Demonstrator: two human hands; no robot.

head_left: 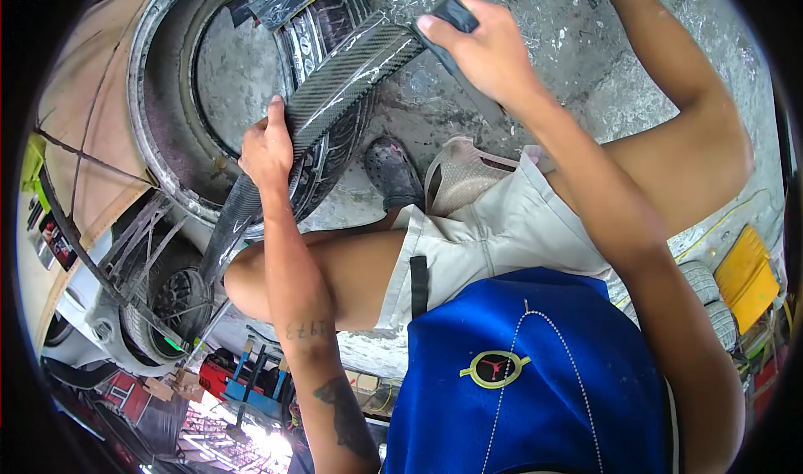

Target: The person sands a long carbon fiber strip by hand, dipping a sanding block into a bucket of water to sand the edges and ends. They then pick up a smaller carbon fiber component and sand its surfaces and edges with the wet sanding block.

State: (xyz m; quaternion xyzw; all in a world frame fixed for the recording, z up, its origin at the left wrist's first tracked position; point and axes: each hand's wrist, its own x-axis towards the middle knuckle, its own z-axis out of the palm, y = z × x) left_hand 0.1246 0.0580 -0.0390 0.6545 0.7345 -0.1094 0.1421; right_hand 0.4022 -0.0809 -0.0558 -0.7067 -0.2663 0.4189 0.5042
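Clearly the long curved carbon-fibre trim piece (335, 85) lies slanted across the tyre (167, 98), its lower end running down past the tyre's near edge. The left hand (266, 150) clasps the strip at mid-length, fingers wrapped round its edge, while the right hand (481, 48) pinches a dark sanding block (447, 22) against the strip's upper end. The glossy twill weave carries whitish scuffs. It looks light and stiff, probably slick and easily scratched, so holding it by the edges near the middle seems safest.
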